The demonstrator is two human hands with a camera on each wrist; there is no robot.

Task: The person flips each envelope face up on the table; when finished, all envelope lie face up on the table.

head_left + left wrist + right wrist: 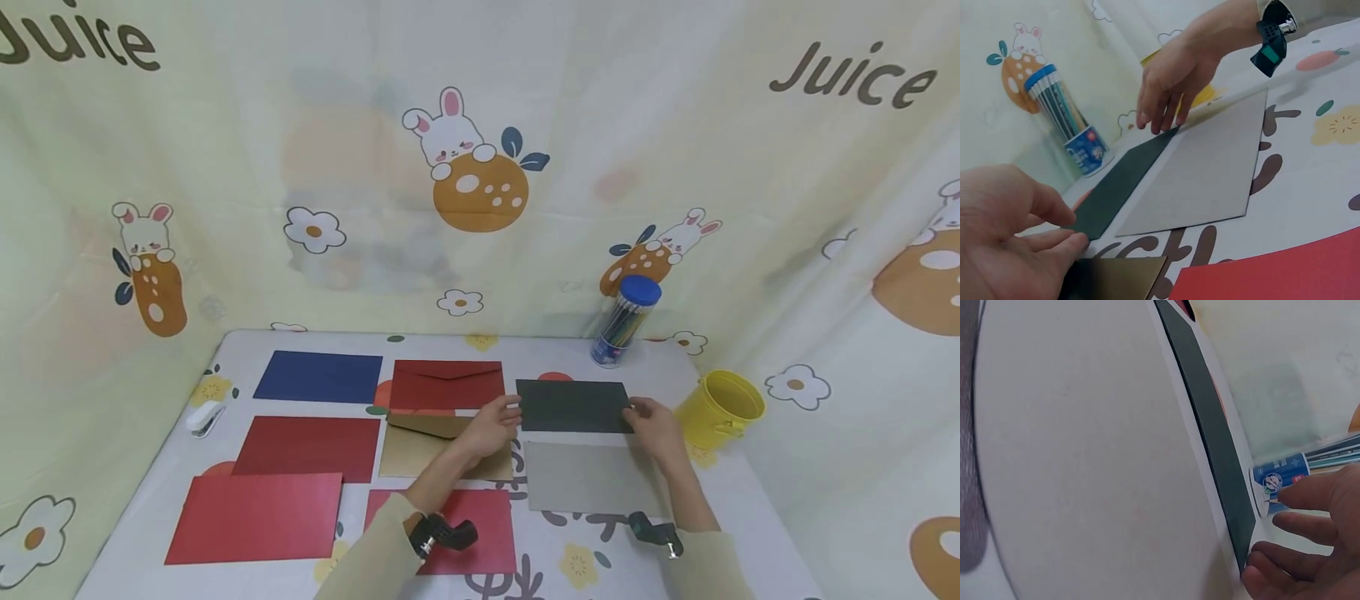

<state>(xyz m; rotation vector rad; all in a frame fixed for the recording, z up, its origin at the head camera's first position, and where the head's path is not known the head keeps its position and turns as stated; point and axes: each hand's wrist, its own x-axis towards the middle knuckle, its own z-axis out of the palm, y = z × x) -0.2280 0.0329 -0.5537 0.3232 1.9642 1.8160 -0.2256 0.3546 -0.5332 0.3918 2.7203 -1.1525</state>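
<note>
A dark green envelope (573,407) lies flat at the back right of the table, its plain face up. At its left edge is my left hand (491,429), with thumb and fingertips right at the corner in the left wrist view. My right hand (656,429) touches the opposite end; in the right wrist view its loosely bent fingers (1291,559) meet the corner. A light grey envelope (592,477) lies just in front of the green one. Under my left forearm are a tan envelope (412,450) with its flap showing and a pinkish-red envelope (480,521).
A dark red envelope (447,387) lies left of the green one. Farther left are blue (318,377), red (307,448) and bright red (255,518) envelopes and a white stapler (205,418). A blue-lidded pencil tub (626,321) and yellow bucket (720,410) stand at right.
</note>
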